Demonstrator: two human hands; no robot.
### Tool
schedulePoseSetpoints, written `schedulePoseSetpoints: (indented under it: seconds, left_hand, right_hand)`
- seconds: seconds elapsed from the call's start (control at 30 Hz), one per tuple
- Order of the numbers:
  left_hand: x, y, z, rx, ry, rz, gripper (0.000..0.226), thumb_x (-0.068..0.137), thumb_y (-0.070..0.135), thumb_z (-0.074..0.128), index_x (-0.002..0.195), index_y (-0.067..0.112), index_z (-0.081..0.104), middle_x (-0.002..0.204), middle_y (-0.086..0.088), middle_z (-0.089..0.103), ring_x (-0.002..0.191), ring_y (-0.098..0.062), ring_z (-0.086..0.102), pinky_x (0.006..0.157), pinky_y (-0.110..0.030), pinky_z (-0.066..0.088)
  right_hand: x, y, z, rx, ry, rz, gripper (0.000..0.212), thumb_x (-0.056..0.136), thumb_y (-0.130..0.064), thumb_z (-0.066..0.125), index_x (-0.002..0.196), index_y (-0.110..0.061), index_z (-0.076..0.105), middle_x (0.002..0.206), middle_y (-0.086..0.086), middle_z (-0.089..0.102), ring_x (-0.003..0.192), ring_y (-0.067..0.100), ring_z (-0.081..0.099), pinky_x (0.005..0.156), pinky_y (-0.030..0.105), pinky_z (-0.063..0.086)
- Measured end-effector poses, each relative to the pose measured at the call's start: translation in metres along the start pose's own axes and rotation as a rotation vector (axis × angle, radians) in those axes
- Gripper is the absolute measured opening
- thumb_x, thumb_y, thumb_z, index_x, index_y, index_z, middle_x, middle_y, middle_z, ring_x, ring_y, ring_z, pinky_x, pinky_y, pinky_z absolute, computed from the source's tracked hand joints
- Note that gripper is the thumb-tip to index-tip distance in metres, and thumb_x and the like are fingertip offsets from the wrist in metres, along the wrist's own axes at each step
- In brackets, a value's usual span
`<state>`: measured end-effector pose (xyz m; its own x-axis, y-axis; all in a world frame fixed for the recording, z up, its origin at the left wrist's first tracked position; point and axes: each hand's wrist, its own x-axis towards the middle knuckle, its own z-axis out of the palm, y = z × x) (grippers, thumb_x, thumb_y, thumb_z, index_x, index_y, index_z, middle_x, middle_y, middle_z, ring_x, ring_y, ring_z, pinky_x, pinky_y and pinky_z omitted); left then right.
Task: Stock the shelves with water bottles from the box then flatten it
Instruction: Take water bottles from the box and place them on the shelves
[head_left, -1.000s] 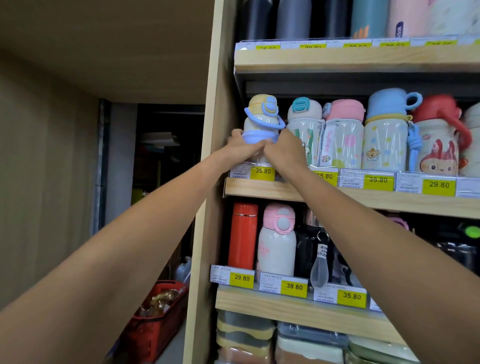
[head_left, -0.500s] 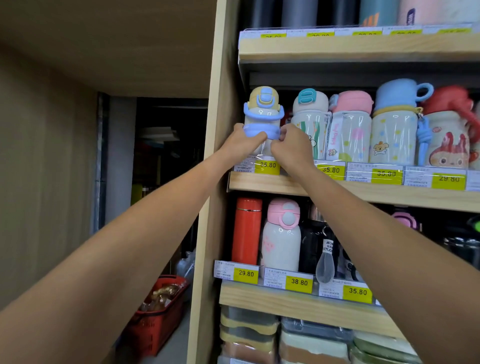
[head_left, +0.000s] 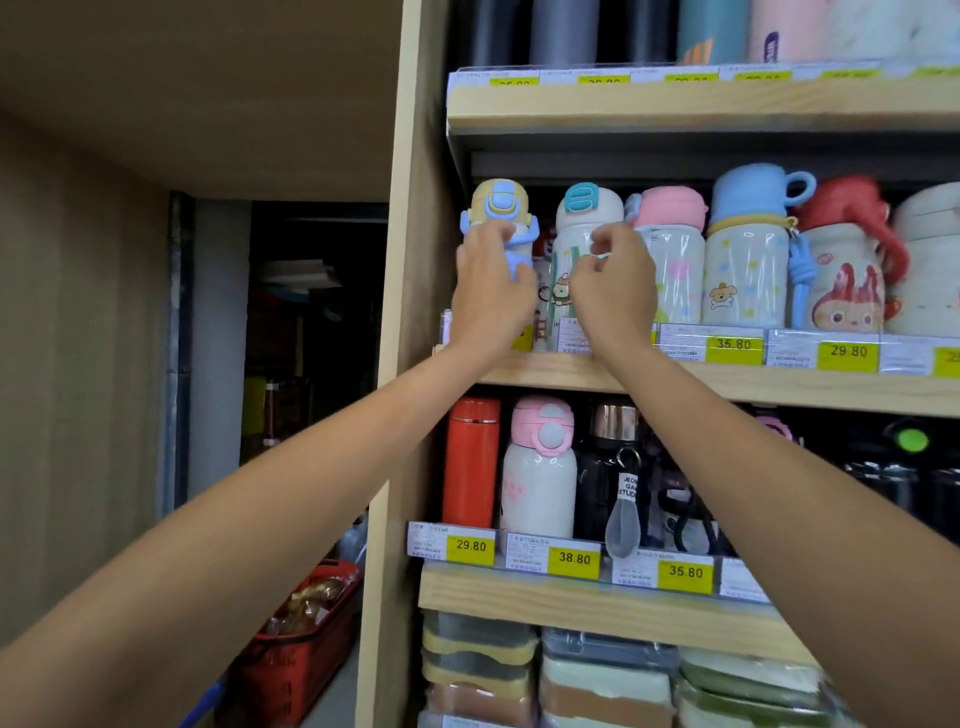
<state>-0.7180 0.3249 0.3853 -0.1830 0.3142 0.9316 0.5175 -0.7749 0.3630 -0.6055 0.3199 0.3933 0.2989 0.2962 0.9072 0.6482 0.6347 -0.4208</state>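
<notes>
L hand (head_left: 493, 296) grips the yellow-lid bottle (head_left: 500, 205) round its body, fingers up by the blue handle. Bottle stands upright at the left end of the middle shelf (head_left: 779, 387), upper centre of frame, just beside the side panel (head_left: 415, 260). R hand (head_left: 615, 296) is just right of it, fingers curled narrow in front of the teal-cap bottle (head_left: 588, 208); can't tell if it holds anything. Next in the row to the right is a pink-lid bottle (head_left: 670, 244). Price tags (head_left: 732, 345) run along the shelf front. One shelf down, a red flask (head_left: 470, 462). Lower left, a red basket (head_left: 306, 649).
</notes>
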Motion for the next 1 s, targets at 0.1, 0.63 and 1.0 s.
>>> schedulePoseSetpoints:
  seconds: [0.1, 0.63, 1.0]
  left_hand:
    - [0.001, 0.021, 0.018, -0.109, -0.185, -0.068, 0.031, 0.088, 0.005, 0.048, 0.119, 0.004, 0.049, 0.107, -0.003, 0.054, 0.094, -0.016, 0.052, 0.068, -0.017, 0.04]
    - [0.015, 0.039, 0.043, 0.097, -0.395, -0.325, 0.033, 0.087, 0.009, 0.055, 0.119, 0.004, 0.051, 0.117, -0.011, 0.059, 0.102, -0.025, 0.057, 0.075, -0.026, 0.042]
    - [0.006, 0.038, 0.036, 0.122, -0.362, -0.3, 0.028, 0.087, 0.007, 0.053, 0.114, 0.001, 0.057, 0.113, -0.016, 0.063, 0.105, -0.031, 0.059, 0.088, -0.038, 0.05]
  right_hand:
    - [0.009, 0.014, -0.013, -0.089, 0.01, 0.066, 0.033, 0.088, -0.012, 0.046, 0.12, -0.009, 0.053, 0.125, 0.006, 0.052, 0.108, 0.024, 0.052, 0.076, 0.03, 0.036]
    - [0.008, 0.022, -0.03, -0.121, -0.289, 0.084, 0.029, 0.083, -0.008, 0.049, 0.111, -0.005, 0.056, 0.087, 0.001, 0.053, 0.087, 0.026, 0.051, 0.062, 0.028, 0.033]
    - [0.014, 0.025, -0.026, -0.2, -0.445, 0.068, 0.016, 0.081, -0.011, 0.048, 0.097, -0.011, 0.052, 0.086, 0.005, 0.052, 0.08, 0.026, 0.048, 0.056, 0.03, 0.03]
